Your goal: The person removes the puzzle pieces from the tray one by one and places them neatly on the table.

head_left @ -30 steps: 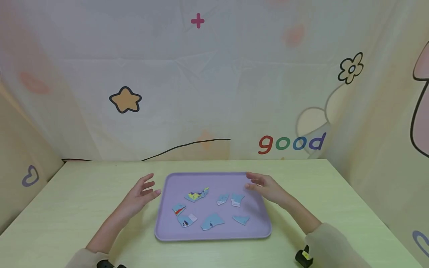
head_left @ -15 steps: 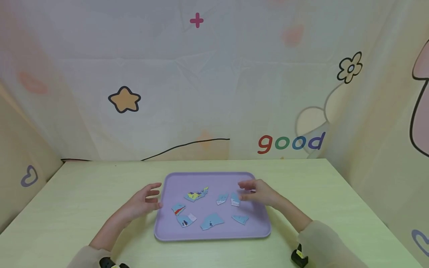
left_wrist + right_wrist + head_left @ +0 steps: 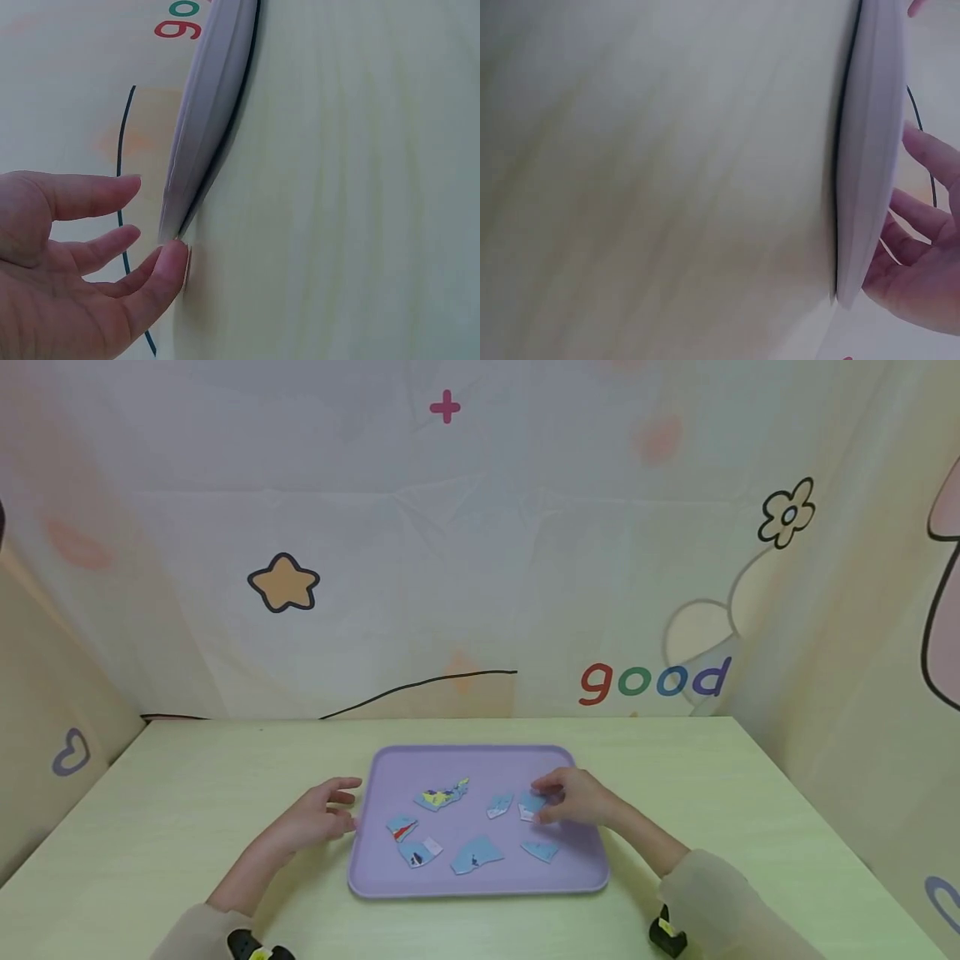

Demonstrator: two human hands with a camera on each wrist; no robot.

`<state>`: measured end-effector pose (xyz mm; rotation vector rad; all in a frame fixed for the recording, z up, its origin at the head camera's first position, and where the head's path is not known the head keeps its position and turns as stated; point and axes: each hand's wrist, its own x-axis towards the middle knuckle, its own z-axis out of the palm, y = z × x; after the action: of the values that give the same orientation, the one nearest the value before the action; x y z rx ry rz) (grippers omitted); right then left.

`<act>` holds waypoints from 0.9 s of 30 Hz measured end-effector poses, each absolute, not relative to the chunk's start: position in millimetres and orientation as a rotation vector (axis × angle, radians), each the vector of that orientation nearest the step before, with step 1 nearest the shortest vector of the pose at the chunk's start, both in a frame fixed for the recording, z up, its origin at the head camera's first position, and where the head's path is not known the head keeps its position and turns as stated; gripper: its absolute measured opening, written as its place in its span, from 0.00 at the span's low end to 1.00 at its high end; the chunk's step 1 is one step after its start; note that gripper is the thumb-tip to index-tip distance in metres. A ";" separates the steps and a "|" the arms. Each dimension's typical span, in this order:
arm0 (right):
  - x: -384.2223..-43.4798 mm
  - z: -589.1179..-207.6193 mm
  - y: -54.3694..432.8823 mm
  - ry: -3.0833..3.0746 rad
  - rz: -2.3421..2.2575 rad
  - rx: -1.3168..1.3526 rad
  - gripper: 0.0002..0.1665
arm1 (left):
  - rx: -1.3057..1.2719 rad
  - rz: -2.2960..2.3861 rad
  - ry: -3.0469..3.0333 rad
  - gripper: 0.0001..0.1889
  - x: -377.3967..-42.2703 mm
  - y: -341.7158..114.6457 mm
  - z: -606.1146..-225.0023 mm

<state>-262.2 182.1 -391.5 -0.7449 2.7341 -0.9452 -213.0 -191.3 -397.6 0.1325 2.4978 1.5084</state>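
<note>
Your right hand [image 3: 581,795] hangs over the right side of the purple tray [image 3: 502,875], its thumb and fingers apart around a blue puzzle piece with a white edge [image 3: 529,807]; you cannot tell from these views whether the fingertips touch it. That piece lies flat in the tray's right half, partly hidden by your hand. Just to its left lies a narrow blue piece [image 3: 499,806], and nearer you, below them, a small curved piece [image 3: 540,851].

Your left hand [image 3: 311,814] is just outside the tray's left rim, fingers spread and gently bent, holding nothing; the left wrist view shows a fingertip close by the rim, contact unclear. Nearest it inside the tray is a red-striped piece [image 3: 402,828], with a white-cornered piece [image 3: 418,854] just below. A yellow-patterned piece [image 3: 441,796] lies farther back, and a large blue piece [image 3: 477,856] is near the front middle.

The tray rests on a pale wooden table [image 3: 225,768] before a printed cloth backdrop [image 3: 390,602] bearing an orange star [image 3: 283,583] and the word "good"
</note>
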 end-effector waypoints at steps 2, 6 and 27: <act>-261.6 -391.9 182.0 2.752 -0.917 -0.754 0.29 | 0.141 1.497 2.480 0.30 -214.0 -190.3 -397.8; -261.7 -393.2 180.7 2.783 -0.860 -0.800 0.28 | 0.122 1.495 2.449 0.30 -214.5 -188.2 -397.3; -264.5 -394.7 175.8 2.895 -0.710 -0.888 0.23 | 0.158 1.370 2.508 0.27 -221.5 -184.7 -399.7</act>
<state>-264.5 175.8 -394.7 -0.8881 2.8955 -0.7099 -221.5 -184.7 -399.7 0.1581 2.5084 1.3697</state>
